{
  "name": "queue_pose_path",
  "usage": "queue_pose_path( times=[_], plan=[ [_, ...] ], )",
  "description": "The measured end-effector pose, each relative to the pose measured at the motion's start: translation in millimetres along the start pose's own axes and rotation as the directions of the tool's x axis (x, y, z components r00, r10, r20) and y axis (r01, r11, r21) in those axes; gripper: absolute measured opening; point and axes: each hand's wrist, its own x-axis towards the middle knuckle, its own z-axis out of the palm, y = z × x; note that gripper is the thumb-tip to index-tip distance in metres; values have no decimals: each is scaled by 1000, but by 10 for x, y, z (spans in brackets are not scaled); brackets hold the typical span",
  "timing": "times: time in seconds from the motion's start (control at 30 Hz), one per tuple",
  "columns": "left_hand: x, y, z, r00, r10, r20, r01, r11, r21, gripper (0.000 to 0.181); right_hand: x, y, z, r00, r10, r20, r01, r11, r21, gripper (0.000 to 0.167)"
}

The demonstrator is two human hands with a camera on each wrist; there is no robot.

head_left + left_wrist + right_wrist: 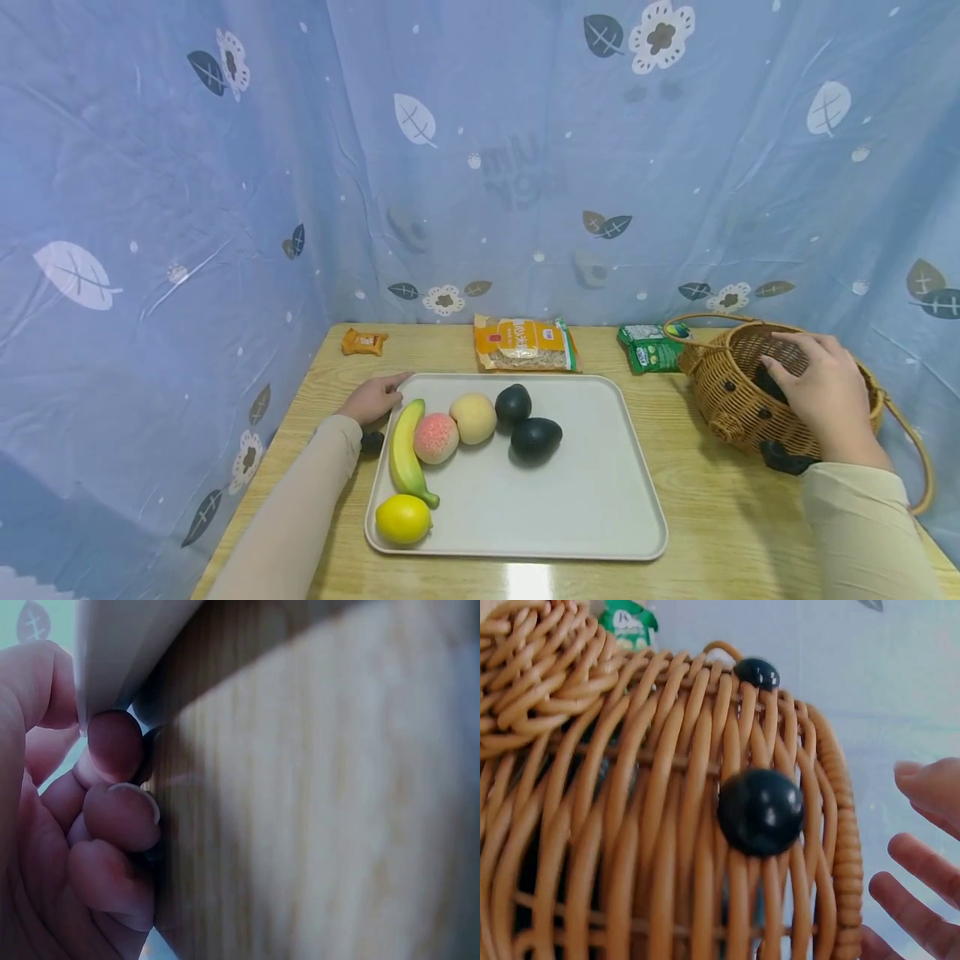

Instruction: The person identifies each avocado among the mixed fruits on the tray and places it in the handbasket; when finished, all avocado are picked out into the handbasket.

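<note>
My left hand [372,398] grips the upper left corner of the white tray [600,500]; in the left wrist view its fingers [116,817] curl at the tray's rim. On the tray lie a banana [405,450], a lemon [403,518], a pink peach [436,438], a pale yellow peach [473,418] and two dark avocados [536,438]. At the right, my right hand [825,396] is over the mouth of a wicker basket [720,400], its fingers apart. A dark object [767,383] shows inside by the thumb, mostly hidden.
Along the back of the wooden table [697,517] lie a small orange packet [363,342], an orange and clear bag [525,344] and a green packet [651,348]. A blue patterned curtain [487,167] hangs behind and at both sides. The basket's handle [918,458] sticks out right.
</note>
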Motion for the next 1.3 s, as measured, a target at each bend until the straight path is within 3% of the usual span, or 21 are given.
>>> queue_pose_path(
  times=[0.23,0.43,0.6,0.7,0.97,1.07,1.2,1.3],
  plan=[
    [32,-15,9,1000,2,9,-2,1000,2,58,-89,-241,233,993,-116,-21,117,992,41,39],
    [61,-84,57,1000,20,6,-20,1000,-8,57,-203,-614,592,953,-299,-39,302,948,105,35],
    [51,-91,68,1000,-1,2,1,1000,-21,56,-281,-979,889,889,-453,-68,458,880,130,34],
    [36,-67,47,1000,-15,5,15,1000,-19,57,-348,-1226,1051,842,-537,-43,536,828,165,35],
    [44,-29,22,1000,-9,5,9,1000,-8,57,-556,-1726,1393,741,-664,97,613,729,305,38],
    [49,-38,24,1000,-2,3,2,1000,-1,57,-603,-1838,1510,713,-683,158,604,714,354,39],
    [54,-68,27,1000,-1,3,1,1000,-5,57,-663,-1932,1657,685,-678,266,551,721,419,36],
    [61,-87,27,1000,-6,6,6,1000,-3,57,-718,-1972,1744,640,-678,361,513,727,457,39]
  ],
)
